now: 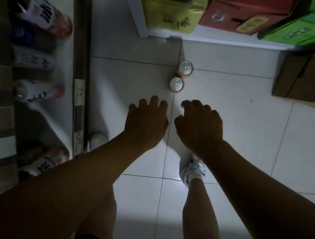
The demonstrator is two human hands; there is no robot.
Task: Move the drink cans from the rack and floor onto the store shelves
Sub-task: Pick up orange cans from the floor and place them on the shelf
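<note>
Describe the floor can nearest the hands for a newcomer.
On the white tiled floor, two orange, silver-topped cans stand upright along a tile seam. Yours is the nearer can, just beyond the left hand and right hand; the farther can stands behind it.

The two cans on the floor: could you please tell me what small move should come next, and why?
Probably reach the left hand forward and down to grip the nearer can: it and the right hand are both empty and hover just short of it, and the farther can stands upright right behind.
</note>
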